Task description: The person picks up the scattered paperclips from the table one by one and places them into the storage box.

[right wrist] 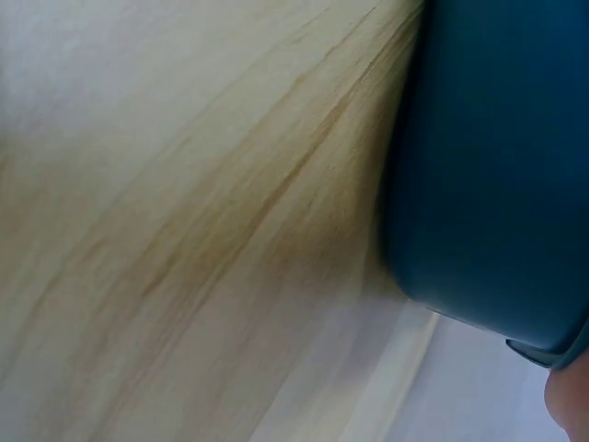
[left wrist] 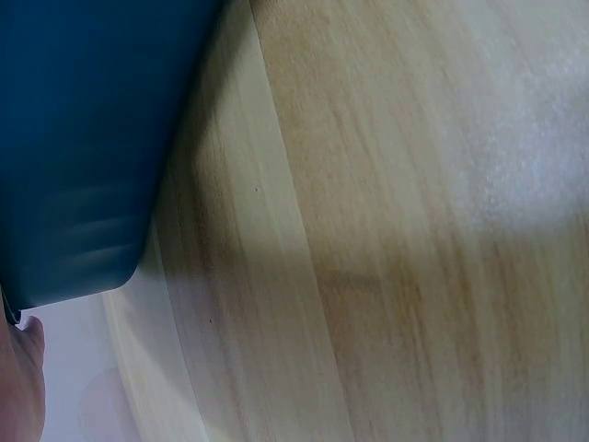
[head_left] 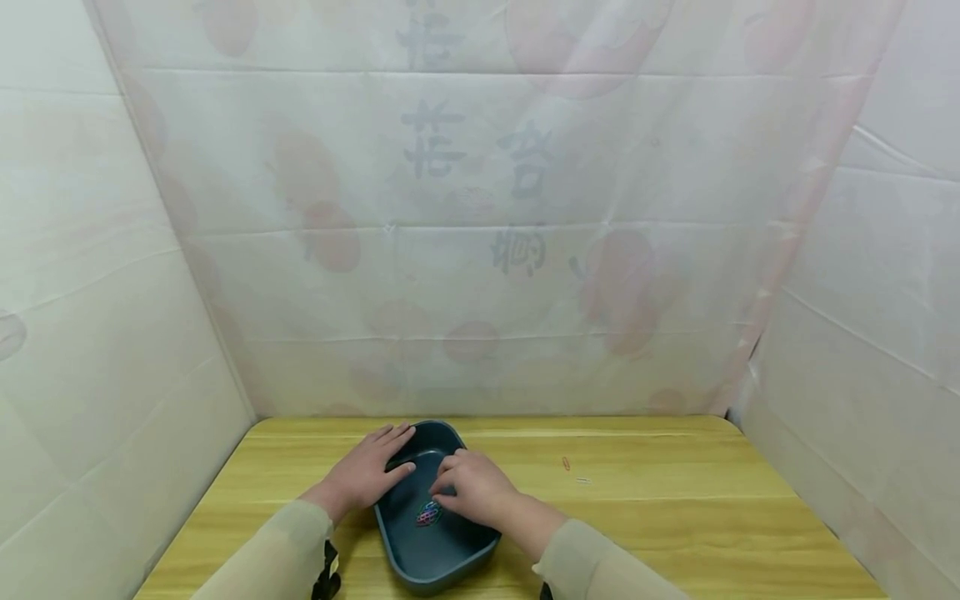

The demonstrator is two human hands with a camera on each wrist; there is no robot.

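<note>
Two hands meet at the blue tray [head_left: 438, 557], bottom centre: the right hand [head_left: 475, 491] hovers fingers curled, grip apparently empty, directly above the paper clips [head_left: 428, 513]; the left hand [head_left: 365, 473] lies flat on the rim.

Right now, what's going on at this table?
A person has both hands at a dark blue tray on a wooden table. The left hand rests open on the tray's left rim. The right hand reaches inside with curled fingers above a small cluster of colored paper clips. Two loose clips lie on the table to the right.
</note>
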